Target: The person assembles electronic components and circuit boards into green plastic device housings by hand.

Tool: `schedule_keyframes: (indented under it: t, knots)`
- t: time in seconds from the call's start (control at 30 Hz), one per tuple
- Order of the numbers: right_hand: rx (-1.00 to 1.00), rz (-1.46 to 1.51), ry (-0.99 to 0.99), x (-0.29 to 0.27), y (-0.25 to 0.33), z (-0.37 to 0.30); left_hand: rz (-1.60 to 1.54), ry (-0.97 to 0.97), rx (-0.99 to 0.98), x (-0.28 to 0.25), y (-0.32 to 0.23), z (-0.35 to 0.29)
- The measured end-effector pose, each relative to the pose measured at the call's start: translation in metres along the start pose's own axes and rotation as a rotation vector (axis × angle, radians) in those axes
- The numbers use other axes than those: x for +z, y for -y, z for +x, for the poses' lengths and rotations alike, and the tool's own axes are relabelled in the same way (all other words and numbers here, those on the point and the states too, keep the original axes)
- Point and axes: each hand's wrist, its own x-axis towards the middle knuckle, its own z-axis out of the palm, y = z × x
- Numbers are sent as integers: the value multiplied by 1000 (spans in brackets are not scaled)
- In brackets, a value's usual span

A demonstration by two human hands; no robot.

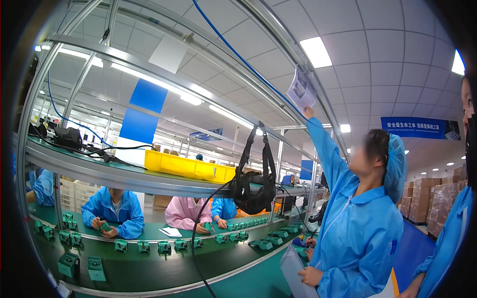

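Note:
Neither my left hand nor my right hand shows in the head view. A co-worker (360, 228) in a blue smock and hair cover stands at the right. One raised hand of theirs touches a printed sheet (302, 91) by the overhead rail; the other holds a pale board or folder (294, 273) low down. Green plastic housings (96, 268) sit in rows along a dark green conveyor belt (144, 270). From the shelf's edge hangs a black strapped harness or bag (253, 191).
A yellow bin (186, 166) stands on the metal-framed shelf (99, 166). A black cable (196, 248) droops before the belt. Across it, seated workers (119, 211) handle green parts. Another person (454, 233) stands at the right edge; stacked cartons (422, 198) lie beyond.

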Motion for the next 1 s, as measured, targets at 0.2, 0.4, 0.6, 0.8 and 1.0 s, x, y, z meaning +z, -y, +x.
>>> schedule_keyframes:
  t: [0.2,0.4,0.6,0.8,1.0]
  knots:
    - [-80,13,49,-21,-14,13,-62,-70,-3,-3,1,1]
    - [-87,-3,30,-37,-20,17,-47,-53,-38,4,-8,-4]
    - [15,518,-174,-34,66,151,-55,-58,-53,4,-10,-8]
    - [200,1108,-424,-59,215,341,-36,-64,-58,5,-9,-10]
    - [178,1502,-591,-60,257,397,-34,-194,-54,6,-21,-38]
